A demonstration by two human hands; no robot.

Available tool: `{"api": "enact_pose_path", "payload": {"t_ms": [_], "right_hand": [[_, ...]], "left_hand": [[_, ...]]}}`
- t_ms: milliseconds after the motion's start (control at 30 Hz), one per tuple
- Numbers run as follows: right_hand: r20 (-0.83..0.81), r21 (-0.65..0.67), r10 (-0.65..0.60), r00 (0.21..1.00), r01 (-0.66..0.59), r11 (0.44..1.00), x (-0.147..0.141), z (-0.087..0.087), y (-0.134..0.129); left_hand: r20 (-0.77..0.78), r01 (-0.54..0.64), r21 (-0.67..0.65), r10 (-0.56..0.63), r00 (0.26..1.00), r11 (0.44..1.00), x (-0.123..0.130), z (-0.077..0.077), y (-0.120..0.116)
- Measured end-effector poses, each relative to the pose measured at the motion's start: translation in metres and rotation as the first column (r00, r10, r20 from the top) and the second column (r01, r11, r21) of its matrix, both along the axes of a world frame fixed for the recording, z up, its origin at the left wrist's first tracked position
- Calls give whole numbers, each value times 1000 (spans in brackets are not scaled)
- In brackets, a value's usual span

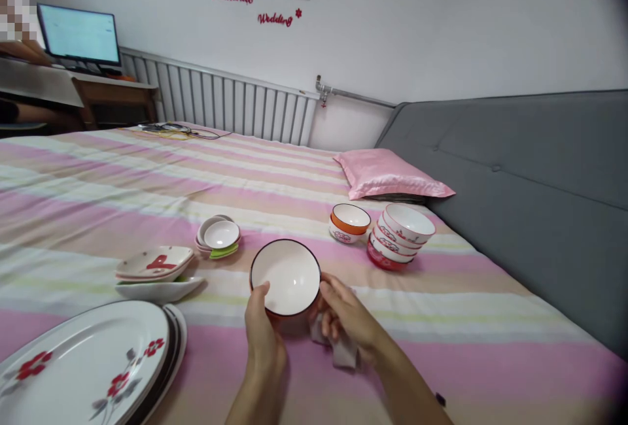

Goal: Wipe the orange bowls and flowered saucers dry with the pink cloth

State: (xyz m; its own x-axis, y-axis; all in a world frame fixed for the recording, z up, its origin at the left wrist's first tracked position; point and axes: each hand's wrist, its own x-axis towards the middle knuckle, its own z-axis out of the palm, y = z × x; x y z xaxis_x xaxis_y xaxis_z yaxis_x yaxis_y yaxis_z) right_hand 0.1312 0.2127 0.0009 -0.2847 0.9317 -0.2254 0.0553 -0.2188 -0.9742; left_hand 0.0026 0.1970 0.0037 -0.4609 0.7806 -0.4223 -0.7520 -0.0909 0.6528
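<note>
A white bowl with a dark rim (pixel 287 274) is held up in front of me, its inside facing the camera. My left hand (pixel 263 323) grips its lower left edge, thumb over the rim and the other fingers hidden beneath. At the right edge, my right hand (pixel 346 314) pinches the rim, fingers curled, with a greyish cloth (pixel 345 352) hanging below them. Beyond the bowl stand a short stack with an orange bowl (pixel 350 221) on top and a taller stack of white and red bowls (pixel 401 235).
Large plates (pixel 88 359) are stacked at the lower left, with small oblong dishes (pixel 154 265) and small round dishes (pixel 220 235) behind them. A pink pillow (pixel 392 173) rests by the grey headboard (pixel 520 196). Cables (pixel 181 129) lie at the striped bed's far edge. A person sits far left.
</note>
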Motion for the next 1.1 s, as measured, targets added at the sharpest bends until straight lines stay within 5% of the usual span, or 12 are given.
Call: {"api": "enact_pose_path", "payload": {"t_ms": [300, 433, 567, 833, 1100], "right_hand": [[174, 78, -90, 981, 77, 994, -13, -7, 12], [85, 76, -132, 988, 125, 989, -11, 13, 22], [-4, 27, -208, 978, 208, 978, 1, 46, 41], [-41, 142, -458, 888, 459, 877, 27, 90, 104], [28, 133, -698, 716, 689, 712, 39, 78, 170]], "left_hand": [[-150, 185, 17, -181, 972, 983, -3, -10, 1], [-234, 218, 182, -174, 957, 959, -5, -11, 0], [-200, 192, 199, -152, 968, 961, -7, -12, 1], [-166, 208, 147, -183, 969, 967, -12, -9, 2], [-146, 227, 85, -213, 966, 970, -12, -9, 2]]}}
